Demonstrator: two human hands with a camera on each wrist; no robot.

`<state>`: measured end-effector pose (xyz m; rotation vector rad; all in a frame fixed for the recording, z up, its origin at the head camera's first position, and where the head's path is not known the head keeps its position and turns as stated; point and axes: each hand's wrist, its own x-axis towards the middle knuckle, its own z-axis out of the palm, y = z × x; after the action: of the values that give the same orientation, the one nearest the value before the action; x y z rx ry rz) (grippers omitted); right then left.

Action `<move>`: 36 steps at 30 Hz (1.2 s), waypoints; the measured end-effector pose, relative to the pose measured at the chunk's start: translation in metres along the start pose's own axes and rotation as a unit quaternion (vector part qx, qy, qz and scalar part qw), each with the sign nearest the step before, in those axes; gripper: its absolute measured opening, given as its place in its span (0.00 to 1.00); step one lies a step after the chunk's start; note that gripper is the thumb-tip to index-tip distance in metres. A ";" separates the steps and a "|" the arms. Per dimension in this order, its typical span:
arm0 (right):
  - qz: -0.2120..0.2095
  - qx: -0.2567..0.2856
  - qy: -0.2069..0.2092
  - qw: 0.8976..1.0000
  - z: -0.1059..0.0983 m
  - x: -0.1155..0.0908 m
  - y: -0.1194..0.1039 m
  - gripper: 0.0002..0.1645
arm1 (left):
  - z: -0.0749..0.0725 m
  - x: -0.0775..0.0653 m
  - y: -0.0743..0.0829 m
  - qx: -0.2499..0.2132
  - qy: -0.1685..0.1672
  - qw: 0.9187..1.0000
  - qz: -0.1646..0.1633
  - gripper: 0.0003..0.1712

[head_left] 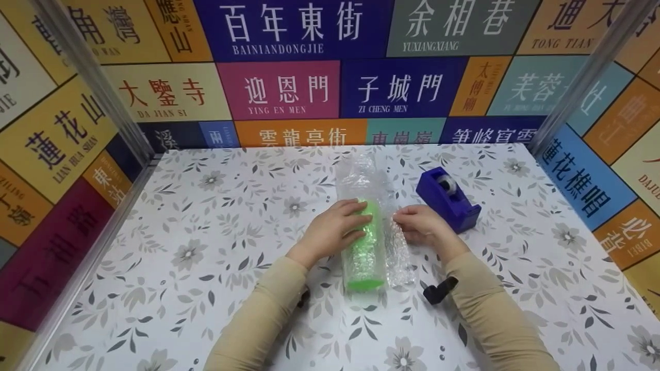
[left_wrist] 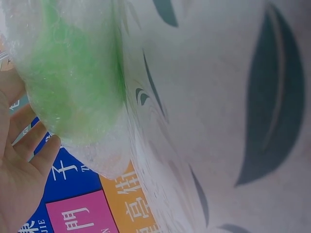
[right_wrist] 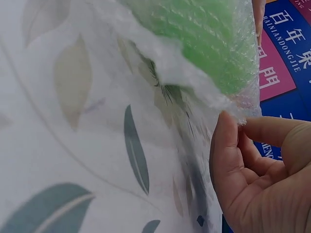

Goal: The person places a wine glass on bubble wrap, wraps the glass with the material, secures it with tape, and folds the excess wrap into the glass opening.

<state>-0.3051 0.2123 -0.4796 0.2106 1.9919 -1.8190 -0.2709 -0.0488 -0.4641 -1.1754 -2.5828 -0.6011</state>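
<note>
In the head view, 1 green cylinder [head_left: 370, 252] lay on its side on the counter [head_left: 247, 221], its length pointing away from the person, inside 1 visible sheet of clear bubble wrap [head_left: 361, 178]. The wrap ran well past the far end, and a loose flap stood out along the right side. The left hand [head_left: 330, 229] rested over the cylinder with its fingers laid across the top, presumably so that it would not roll. The right hand [head_left: 424, 225] pinched the edge of the flap, apparently to control the free side of the wrap. To the right stood 1 blue tape dispenser [head_left: 448, 201] carrying 1 roll of tape [head_left: 446, 184], near the right hand, likely for easy reach. That made 2 hands, 1 of them gripping.

In the left wrist view, the fingers were spread and only gently bent, touching the outside of the wrap without closing round it; the green showed through the layers.

In the right wrist view, the thumb and forefinger met on the wrap's edge, and the other fingers curled in towards the palm. The edge was raised off the counter beside the cylinder.
</note>
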 end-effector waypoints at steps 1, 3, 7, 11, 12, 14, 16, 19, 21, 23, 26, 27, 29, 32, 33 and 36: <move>-0.003 0.003 0.000 1.000 0.001 0.000 0.000 0.06 | 0.000 0.000 0.000 -0.001 0.001 1.000 0.002 0.21; -0.008 0.007 0.000 1.000 0.002 -0.001 -0.001 0.06 | 0.000 -0.001 -0.001 -0.003 0.003 1.000 0.003 0.21; -0.022 0.011 -0.005 1.000 0.006 -0.002 -0.003 0.04 | -0.002 -0.003 -0.002 -0.009 0.002 1.000 -0.001 0.22; -0.037 0.019 -0.015 0.999 0.011 -0.001 -0.005 0.02 | -0.004 -0.005 -0.002 -0.020 0.002 1.000 -0.009 0.22; -0.039 0.021 -0.015 0.999 0.013 -0.001 -0.005 0.02 | -0.004 -0.006 -0.002 -0.023 0.002 1.000 -0.010 0.22; -0.041 0.023 -0.013 0.999 0.016 -0.001 -0.006 0.02 | -0.004 -0.007 -0.002 -0.027 0.003 1.000 -0.012 0.22; -0.041 0.028 -0.007 0.999 0.019 -0.001 -0.007 0.03 | -0.004 -0.008 -0.003 -0.030 0.007 0.999 -0.010 0.22; -0.039 0.030 0.003 0.999 0.023 -0.002 -0.009 0.03 | -0.003 -0.009 -0.005 -0.033 0.012 0.999 -0.009 0.21; -0.044 0.031 0.006 0.999 0.026 -0.003 -0.011 0.02 | -0.003 -0.010 -0.006 -0.036 0.016 0.999 -0.006 0.21; -0.048 0.030 0.007 0.998 0.027 -0.003 -0.012 0.02 | -0.003 -0.011 -0.006 -0.037 0.018 0.999 -0.003 0.21; -0.055 0.031 0.001 0.998 0.029 -0.004 -0.013 0.02 | -0.003 -0.012 -0.007 -0.036 0.020 0.999 0.001 0.21; -0.056 0.033 -0.002 0.998 0.029 -0.004 -0.013 0.01 | -0.003 -0.012 -0.007 -0.036 0.020 0.999 0.001 0.21; -0.058 0.032 -0.006 0.998 0.029 -0.004 -0.014 0.02 | -0.003 -0.012 -0.007 -0.034 0.019 0.999 0.000 0.20; -0.084 0.004 -0.008 0.996 0.029 -0.004 -0.013 0.06 | -0.003 -0.012 -0.007 -0.036 0.016 0.999 -0.003 0.21; -0.100 -0.012 -0.010 0.995 0.029 -0.004 -0.013 0.07 | -0.003 -0.012 -0.007 -0.037 0.015 0.999 -0.005 0.21; -0.161 -0.075 -0.004 0.984 0.030 -0.005 -0.011 0.11 | -0.004 -0.013 -0.008 -0.039 0.015 0.999 -0.007 0.21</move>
<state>-0.2983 0.1826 -0.4689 -0.1742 2.2505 -1.8366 -0.2681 -0.0635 -0.4679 -1.1639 -2.5644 -0.7225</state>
